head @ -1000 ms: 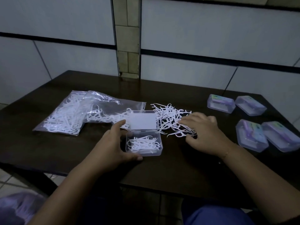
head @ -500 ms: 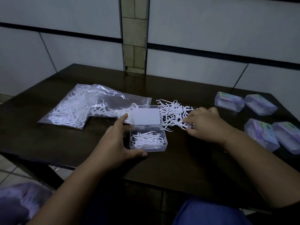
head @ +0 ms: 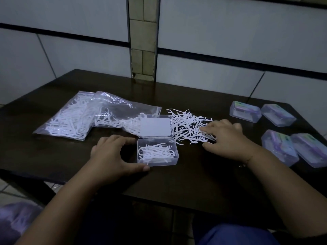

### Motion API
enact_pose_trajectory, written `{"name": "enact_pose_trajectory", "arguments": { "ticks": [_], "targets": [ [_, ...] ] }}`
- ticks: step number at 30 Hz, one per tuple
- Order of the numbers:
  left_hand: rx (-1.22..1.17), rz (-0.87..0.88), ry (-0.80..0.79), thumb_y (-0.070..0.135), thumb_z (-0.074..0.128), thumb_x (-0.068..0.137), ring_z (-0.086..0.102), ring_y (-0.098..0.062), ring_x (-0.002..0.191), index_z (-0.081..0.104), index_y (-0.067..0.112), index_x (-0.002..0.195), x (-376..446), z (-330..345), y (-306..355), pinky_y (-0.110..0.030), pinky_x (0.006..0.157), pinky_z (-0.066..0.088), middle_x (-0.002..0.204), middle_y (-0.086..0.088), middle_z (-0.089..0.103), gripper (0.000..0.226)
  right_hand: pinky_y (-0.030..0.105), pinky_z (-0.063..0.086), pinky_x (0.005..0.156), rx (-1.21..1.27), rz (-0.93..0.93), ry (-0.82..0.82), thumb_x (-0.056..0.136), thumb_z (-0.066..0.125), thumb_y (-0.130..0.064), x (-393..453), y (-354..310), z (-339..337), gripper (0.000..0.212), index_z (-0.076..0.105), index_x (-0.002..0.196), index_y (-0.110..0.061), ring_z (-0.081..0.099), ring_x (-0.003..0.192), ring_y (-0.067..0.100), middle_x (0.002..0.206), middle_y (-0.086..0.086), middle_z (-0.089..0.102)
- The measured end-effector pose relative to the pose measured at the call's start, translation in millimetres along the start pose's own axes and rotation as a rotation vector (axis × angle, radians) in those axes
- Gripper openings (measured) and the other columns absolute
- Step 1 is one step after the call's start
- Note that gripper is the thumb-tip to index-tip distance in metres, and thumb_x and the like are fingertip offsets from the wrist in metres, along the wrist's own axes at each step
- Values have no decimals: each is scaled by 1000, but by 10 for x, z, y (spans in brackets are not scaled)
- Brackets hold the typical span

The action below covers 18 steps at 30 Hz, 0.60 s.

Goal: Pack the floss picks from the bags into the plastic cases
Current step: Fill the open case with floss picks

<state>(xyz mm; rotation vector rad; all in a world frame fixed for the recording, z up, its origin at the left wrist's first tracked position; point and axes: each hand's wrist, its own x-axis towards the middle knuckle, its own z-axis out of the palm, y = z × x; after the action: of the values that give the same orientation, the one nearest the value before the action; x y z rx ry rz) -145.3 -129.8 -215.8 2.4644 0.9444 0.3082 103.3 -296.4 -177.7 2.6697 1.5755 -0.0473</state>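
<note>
A person seated at a dark wooden table [head: 177, 188] packs floss picks in dim light. The left hand [head: 113, 154] cups the left side of an open clear plastic case [head: 174, 160] near the table's middle, forefinger curled along its far corner and thumb lying against its near edge. A shallow layer of white picks [head: 155, 152] lies inside the case, whose lid [head: 155, 127] is folded back flat on the far side. Just right of the lid, a loose pile of floss picks [head: 187, 124] is strewn on the table; the right hand [head: 228, 138] rests palm down on the pile's right edge, fingers spread across the picks, though whether any pick is pinched beneath them cannot be told. On the far left, a clear plastic bag [head: 74, 119] holding more picks lies flat, its mouth toward the case. Four closed cases [head: 279, 133] with purple contents sit grouped at the right edge, well apart from the open one. A tiled wall [head: 230, 32] stands behind.
</note>
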Motion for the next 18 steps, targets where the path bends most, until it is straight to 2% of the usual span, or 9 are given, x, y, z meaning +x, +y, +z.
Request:
{"name": "enact_pose_trajectory", "arguments": {
  "ticks": [2,4,6,7,8,12,18],
  "targets": [
    [-14,7,3,72,71,48,29,-10,127,50,41,127,9,-1,-8,-31,100,24,129,16,46,87,39,24,100,-19,9,-59,90,47,-55,27,-14,-14,61,32,145,-34,27,132,16,145,-5,36],
    [1,15,-1,73,71,49,28,-10,127,49,43,127,21,13,4,-31,100,24,128,16,45,86,42,26,100,-49,15,-77,91,44,-55,86,-42,7,53,41,139,-33,30,130,18,140,-3,41],
    [8,23,1,74,70,49,28,-10,127,48,44,128,30,28,12,-29,97,23,128,16,45,87,40,30,93,-68,1,-36,94,43,-48,156,-75,19,30,58,114,-32,39,120,19,121,-2,52],
    [7,25,1,75,69,48,28,-9,127,47,45,128,33,35,14,-28,96,23,128,16,45,88,39,30,88,-72,-2,-3,95,43,-43,180,-93,18,22,61,101,-31,42,114,19,111,-3,55],
    [8,27,0,76,68,48,28,-9,127,47,45,129,35,39,14,-28,95,22,128,16,45,89,38,30,86,-82,-3,27,95,43,-39,198,-111,15,20,62,96,-31,45,109,18,104,-5,56],
    [16,36,1,73,70,53,29,-9,125,46,45,131,43,31,22,-26,92,22,125,16,44,86,39,31,89,-179,-8,123,95,45,-36,227,-119,51,25,65,106,-28,48,104,15,107,-6,62],
    [25,78,-18,75,69,52,30,-7,118,47,47,128,40,28,79,-25,88,22,112,20,40,84,37,32,88,-185,-15,145,94,45,-37,195,-62,49,23,66,100,-28,49,98,14,102,-7,63]
  ]
}}
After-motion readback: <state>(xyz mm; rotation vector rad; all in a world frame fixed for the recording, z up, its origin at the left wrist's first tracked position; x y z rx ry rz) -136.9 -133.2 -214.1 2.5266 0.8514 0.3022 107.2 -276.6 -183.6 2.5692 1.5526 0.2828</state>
